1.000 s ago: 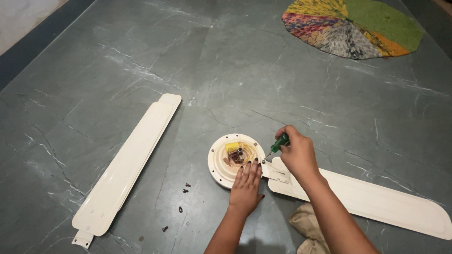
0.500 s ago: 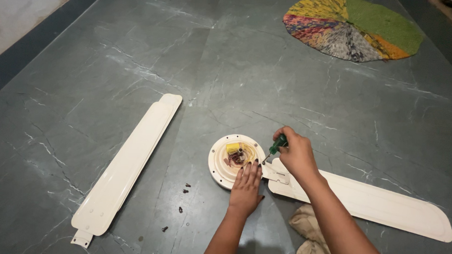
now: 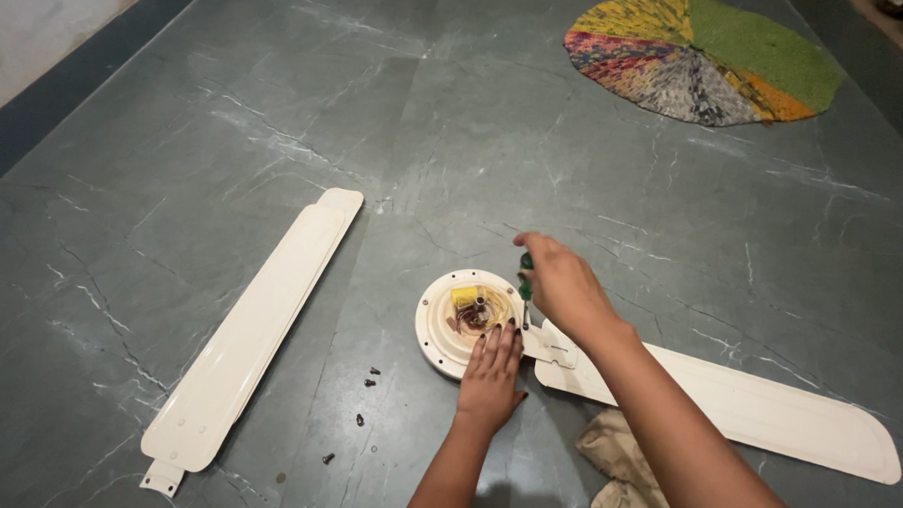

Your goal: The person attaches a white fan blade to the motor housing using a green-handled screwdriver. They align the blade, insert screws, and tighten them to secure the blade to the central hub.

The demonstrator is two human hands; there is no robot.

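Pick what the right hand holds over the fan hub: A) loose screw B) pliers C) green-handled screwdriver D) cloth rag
C. The right hand is closed around a green-handled screwdriver whose tip points down at the rim of the round fan hub, while the left hand presses flat on the hub's near edge.

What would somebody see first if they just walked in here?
Probably the hands in the middle: the right hand grips a green screwdriver over a round cream fan motor, while the left hand presses on it. A loose fan blade lies left, and a colourful round mat sits top right.
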